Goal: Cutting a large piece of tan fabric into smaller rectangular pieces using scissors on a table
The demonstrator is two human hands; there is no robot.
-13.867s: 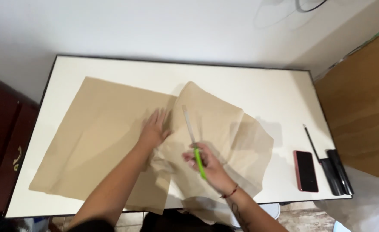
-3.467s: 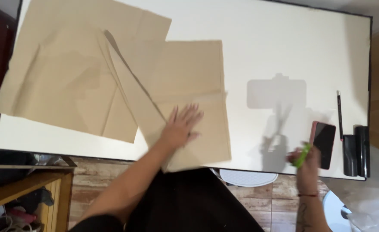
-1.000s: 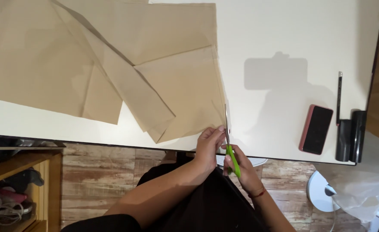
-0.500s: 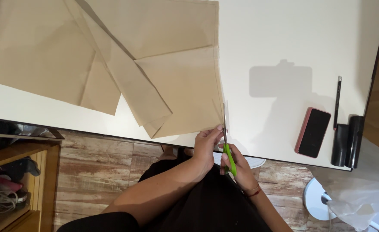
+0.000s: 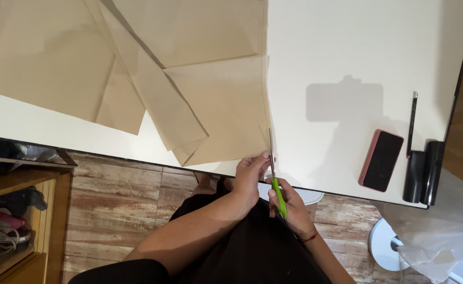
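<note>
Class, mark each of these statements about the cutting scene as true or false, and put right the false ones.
1. The right hand holds scissors with green handles. True.
2. The left hand rests on the phone. False: it pinches the near edge of the brown paper beside the blades; the phone lies apart, to the right.
3. The scissors' blades sit at the right edge of the brown paper. True.
4. The phone lies on top of the brown paper. False: it lies on the bare white table, near the right end.
5. A pencil lies beside the phone. True.
</note>
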